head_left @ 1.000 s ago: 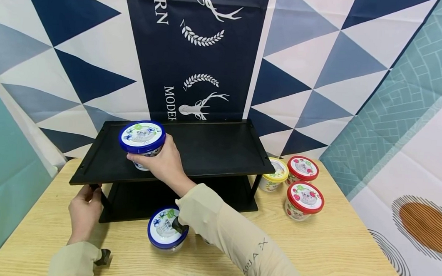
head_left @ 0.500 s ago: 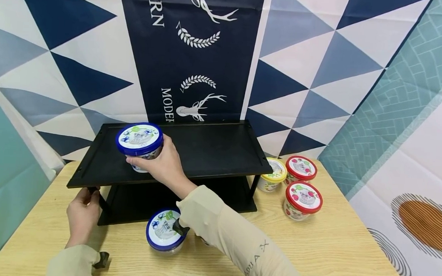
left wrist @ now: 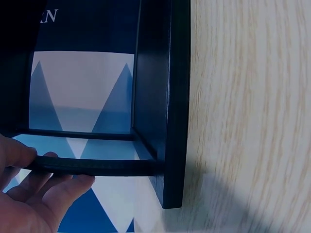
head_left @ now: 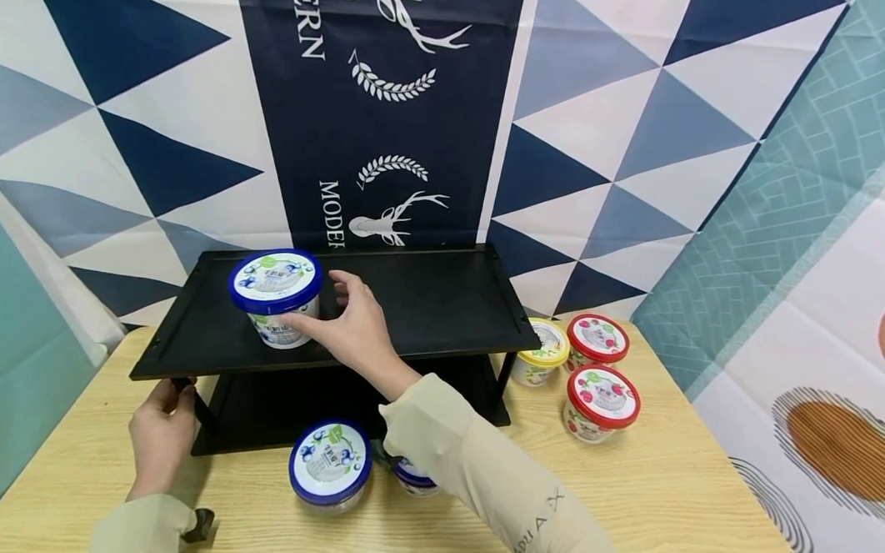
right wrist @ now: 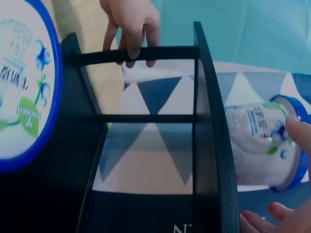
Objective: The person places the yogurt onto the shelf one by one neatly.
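A white tub with a blue lid and blueberry print [head_left: 278, 322] stands on the top board of the black two-tier rack [head_left: 426, 301], near its left end. My right hand [head_left: 357, 326] is spread at the tub's right side, fingers away from the wall and thumb close in front of it. In the right wrist view, the thumb overlaps the tub's lid edge [right wrist: 294, 145]. My left hand [head_left: 159, 437] grips the rack's front left post; in the left wrist view, fingers and thumb curl round this post [left wrist: 107, 167].
Two more blue-lidded tubs, one in the open [head_left: 330, 467] and one partly behind my right forearm [head_left: 415, 478], stand before the rack. Right of it are a yellow-lidded tub [head_left: 544, 349] and two red-lidded tubs [head_left: 601, 402]. A patterned cloth [head_left: 569, 149] hangs behind.
My right hand has loosened its hold and drawn slightly right, off the tub, which stays on the top board. The left hand keeps its grip on the post. The head view has shifted slightly.
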